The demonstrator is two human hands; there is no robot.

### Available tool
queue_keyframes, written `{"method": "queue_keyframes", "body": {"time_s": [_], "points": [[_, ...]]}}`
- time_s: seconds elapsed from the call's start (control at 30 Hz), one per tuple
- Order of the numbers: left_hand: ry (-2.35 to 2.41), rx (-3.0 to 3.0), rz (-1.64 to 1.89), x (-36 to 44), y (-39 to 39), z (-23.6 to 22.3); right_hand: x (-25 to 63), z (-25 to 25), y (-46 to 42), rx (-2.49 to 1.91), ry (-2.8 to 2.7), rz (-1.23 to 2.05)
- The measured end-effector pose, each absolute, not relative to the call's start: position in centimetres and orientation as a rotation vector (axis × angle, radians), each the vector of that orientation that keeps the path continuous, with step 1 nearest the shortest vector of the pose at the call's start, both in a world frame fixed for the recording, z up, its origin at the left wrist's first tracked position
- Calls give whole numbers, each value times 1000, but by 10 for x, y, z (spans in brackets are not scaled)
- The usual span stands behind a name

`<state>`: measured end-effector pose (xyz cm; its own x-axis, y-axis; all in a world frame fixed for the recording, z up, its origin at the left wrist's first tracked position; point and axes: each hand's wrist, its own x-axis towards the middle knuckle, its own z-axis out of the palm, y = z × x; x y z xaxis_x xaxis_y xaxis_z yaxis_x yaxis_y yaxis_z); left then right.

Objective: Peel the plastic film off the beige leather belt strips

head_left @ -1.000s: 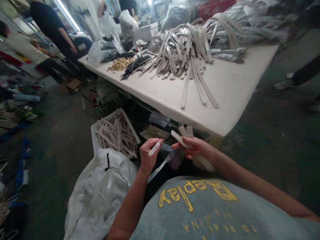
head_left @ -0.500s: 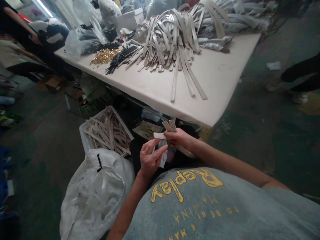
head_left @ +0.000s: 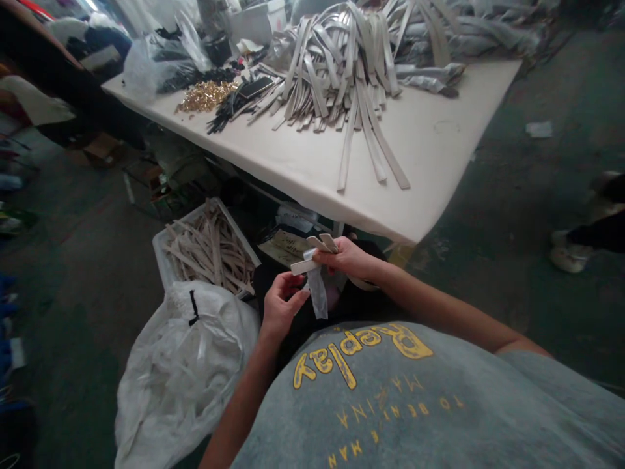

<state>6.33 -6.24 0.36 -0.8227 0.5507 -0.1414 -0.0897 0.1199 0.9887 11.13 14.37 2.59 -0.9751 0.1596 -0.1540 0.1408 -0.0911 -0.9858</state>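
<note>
Gold glitters at the far side of a busy workshop surface (head_left: 430, 137)!
And there's the heap of gold-coloured pieces (head_left: 206, 96), with black strips (head_left: 229, 112) just beside it on the right and a clear plastic bag (head_left: 146, 68) of dark stuff behind, to the left; further back stand a dark tub (head_left: 219, 49) and a white bin (head_left: 254, 23). Down below, a cardboard box (head_left: 103, 147) sits on the floor (head_left: 78, 215), a yellowish sheet (head_left: 283, 247) shows dark handwriting, and over on the right lies a white scrap (head_left: 539, 129), well apart from somebody's pale shoe (head_left: 568, 253).
</note>
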Motion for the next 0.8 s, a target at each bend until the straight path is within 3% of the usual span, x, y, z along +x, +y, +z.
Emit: {"method": "queue_keyframes", "body": {"time_s": [0.17,0.37,0.63,0.8], "points": [[1613,437,1450,66,-49,7,110,22,141,-290,-2255,2153],[1463,395,1341,67,-46,3,106,22,141,-296,-2257,2169],[1187,-238,1974,44,-31,5,136,24,154,-363,-2182,2243],[957,-643,2139,33,-19,12,162,35,143,-360,-2684,1788]]}}
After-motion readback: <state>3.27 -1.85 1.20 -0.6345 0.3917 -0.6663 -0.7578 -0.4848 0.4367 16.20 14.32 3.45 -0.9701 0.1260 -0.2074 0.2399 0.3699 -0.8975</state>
